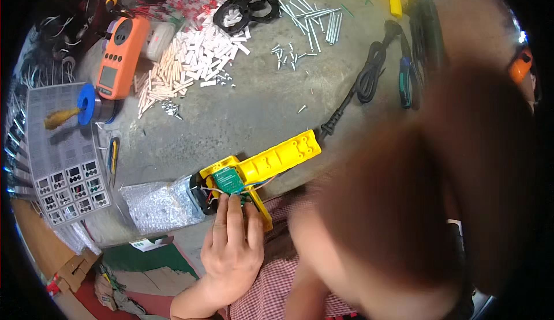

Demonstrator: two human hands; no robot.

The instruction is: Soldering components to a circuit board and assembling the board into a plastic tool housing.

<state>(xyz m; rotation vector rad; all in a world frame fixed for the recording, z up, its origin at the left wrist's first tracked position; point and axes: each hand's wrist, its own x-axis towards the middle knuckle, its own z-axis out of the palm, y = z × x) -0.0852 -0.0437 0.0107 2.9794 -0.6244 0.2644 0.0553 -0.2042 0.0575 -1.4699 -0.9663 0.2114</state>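
Observation:
A yellow plastic housing [277, 157] lies open on the grey work surface, with a green circuit board [227, 180] and thin wires set into its left end. My left hand [231, 245] comes up from the lower edge, back upward. Its fingertips press on the board and its fingers close round the housing's lower yellow leg [262, 213]. A large blurred brown shape [427, 199] close to the camera covers the right side. A paler blurred limb [306, 262] rises from the lower edge toward the housing. My right hand cannot be made out there.
An orange meter [118, 57] lies at the upper left, beside heaps of small white and tan tubes [190, 60]. Black rings [245, 3], metal pins [311, 20], a black cable [366, 78], pliers [407, 81], a compartmented parts tray [60, 158] and silver bubble wrap [158, 204] surround the housing.

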